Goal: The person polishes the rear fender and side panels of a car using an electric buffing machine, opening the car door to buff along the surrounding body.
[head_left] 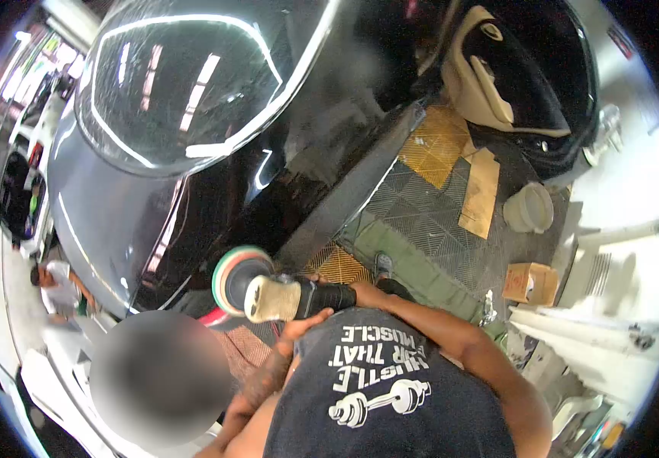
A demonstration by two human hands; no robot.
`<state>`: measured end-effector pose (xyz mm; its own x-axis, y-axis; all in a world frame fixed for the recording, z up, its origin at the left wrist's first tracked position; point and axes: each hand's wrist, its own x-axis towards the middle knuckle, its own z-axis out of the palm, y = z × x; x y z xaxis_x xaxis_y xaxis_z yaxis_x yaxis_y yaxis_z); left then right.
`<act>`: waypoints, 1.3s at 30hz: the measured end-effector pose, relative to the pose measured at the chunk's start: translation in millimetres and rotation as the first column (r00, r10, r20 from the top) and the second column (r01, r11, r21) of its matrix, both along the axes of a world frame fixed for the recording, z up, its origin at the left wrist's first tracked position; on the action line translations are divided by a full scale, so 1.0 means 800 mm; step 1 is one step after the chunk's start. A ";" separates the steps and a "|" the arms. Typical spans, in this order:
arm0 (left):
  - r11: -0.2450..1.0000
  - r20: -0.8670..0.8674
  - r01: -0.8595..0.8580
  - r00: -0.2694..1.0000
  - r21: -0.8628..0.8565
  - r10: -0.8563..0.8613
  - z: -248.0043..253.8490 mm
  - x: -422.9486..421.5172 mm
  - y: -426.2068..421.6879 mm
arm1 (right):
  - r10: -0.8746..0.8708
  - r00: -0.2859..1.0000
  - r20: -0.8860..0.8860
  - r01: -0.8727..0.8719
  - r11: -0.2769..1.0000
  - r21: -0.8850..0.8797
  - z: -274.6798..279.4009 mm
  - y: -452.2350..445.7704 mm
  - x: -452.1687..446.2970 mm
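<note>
A polisher (299,297) with a black body, a cream-coloured head cover and a round pad (242,278) is held across the front of my dark T-shirt, its pad to the left. My right hand (366,295) is closed round the rear of its black body. My left hand (306,324) is against the near side of the body, with the fingers partly hidden; I cannot tell how firmly it grips. Just beyond the pad is the glossy black car (268,191), its panels reflecting ceiling lights. The pad's working face is turned toward the car's lower side.
The car's open door (513,84) stands at upper right. A bucket (528,208), a cardboard box (530,283) and flat cardboard (481,192) lie on the tiled floor. A person in a white shirt (61,286) is at far left. A blurred round patch covers the lower left.
</note>
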<state>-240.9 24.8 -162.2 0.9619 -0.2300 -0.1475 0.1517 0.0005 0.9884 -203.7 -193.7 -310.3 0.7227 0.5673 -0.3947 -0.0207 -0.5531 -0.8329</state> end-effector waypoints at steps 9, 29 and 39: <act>0.988 -0.243 -0.110 0.961 0.109 0.133 0.001 0.016 -0.043 | -0.002 0.982 -0.191 -0.020 0.993 -0.115 -0.001 -0.019 0.015; 0.935 -0.241 0.272 0.946 0.229 -0.217 -0.040 0.358 -0.382 | -0.268 0.929 -0.254 0.325 0.921 0.217 -0.043 -0.302 0.185; 0.941 -0.121 0.171 0.983 0.292 -0.141 -0.021 0.386 -0.401 | -0.304 0.832 -0.464 0.416 0.895 0.159 -0.047 -0.323 0.218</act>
